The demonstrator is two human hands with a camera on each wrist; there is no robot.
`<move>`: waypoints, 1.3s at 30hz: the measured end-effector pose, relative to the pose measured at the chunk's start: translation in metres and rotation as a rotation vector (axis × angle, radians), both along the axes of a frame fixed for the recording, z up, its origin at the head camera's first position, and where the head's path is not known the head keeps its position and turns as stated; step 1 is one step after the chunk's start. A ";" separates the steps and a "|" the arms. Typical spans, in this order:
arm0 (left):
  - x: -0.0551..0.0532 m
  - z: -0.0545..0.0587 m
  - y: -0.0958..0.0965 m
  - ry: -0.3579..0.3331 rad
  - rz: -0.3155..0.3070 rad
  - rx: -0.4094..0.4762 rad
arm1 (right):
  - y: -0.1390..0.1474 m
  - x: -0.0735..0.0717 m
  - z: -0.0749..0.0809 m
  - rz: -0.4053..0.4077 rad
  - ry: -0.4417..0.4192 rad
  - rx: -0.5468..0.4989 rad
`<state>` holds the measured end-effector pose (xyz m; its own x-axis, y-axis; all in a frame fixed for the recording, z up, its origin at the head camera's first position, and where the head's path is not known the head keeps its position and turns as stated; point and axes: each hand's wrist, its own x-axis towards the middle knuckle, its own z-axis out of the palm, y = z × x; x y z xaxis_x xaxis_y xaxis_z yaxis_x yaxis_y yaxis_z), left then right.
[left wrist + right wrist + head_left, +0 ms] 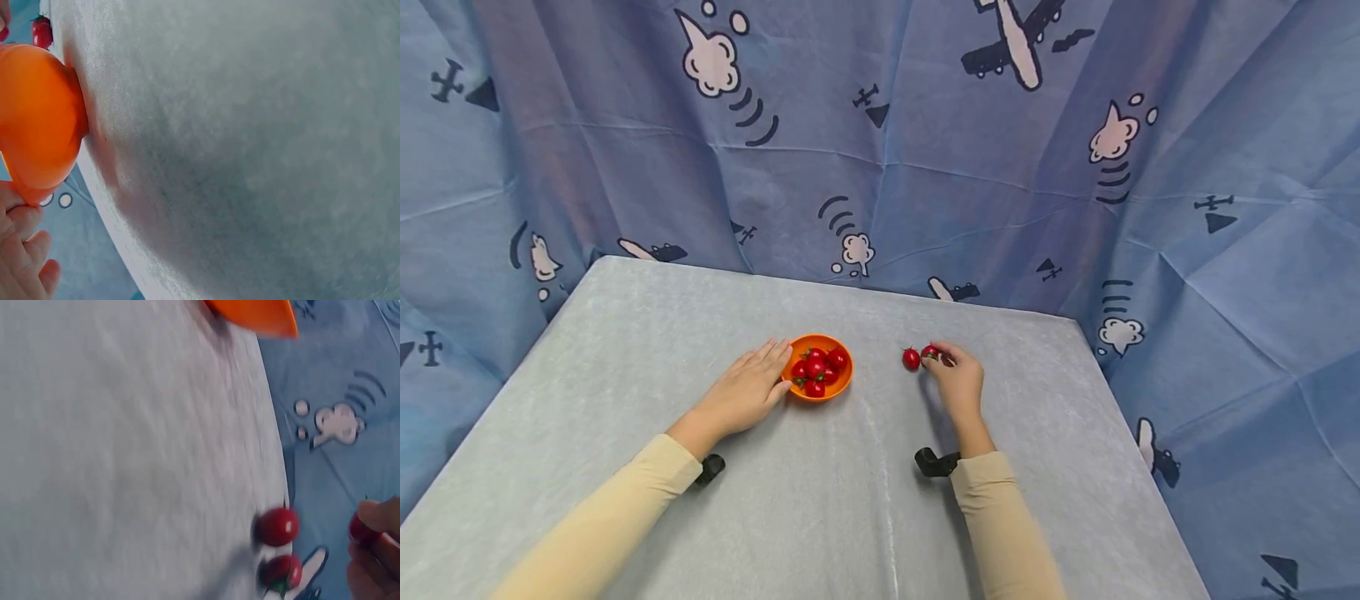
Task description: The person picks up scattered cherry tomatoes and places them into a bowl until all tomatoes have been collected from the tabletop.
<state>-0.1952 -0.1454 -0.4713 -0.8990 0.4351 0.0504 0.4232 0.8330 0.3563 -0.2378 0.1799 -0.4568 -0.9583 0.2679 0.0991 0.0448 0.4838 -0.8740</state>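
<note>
An orange bowl [812,399] holds several red cherry tomatoes [816,367] with green stems. At its left side my left hand [741,392] lies with extended fingers touching the rim; the left wrist view shows fingertips [36,245] against the bowl [44,119]. To the right of the bowl, my right hand [959,385] pinches a cherry tomato [362,530] between thumb and fingers, seen clearly in the right wrist view. Beside that hand, two more tomatoes lie on the table, one on the left [911,358] and one close to the fingertips [929,352].
A pale grey cloth covers the table [820,500]. Behind it and along the sides hangs a blue curtain [820,108] printed with planes and clouds. Black wrist mounts [936,462] stick out near both sleeves.
</note>
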 end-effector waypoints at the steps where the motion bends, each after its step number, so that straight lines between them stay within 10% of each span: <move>1: 0.000 0.000 0.000 0.001 -0.001 0.002 | -0.005 0.001 0.001 0.020 0.004 -0.002; 26: 0.000 -0.002 0.000 0.007 0.006 0.009 | -0.100 0.015 0.007 0.414 -0.001 -0.029; 39: -0.001 -0.001 0.000 -0.002 0.007 0.008 | -0.116 0.022 0.001 0.433 0.010 0.228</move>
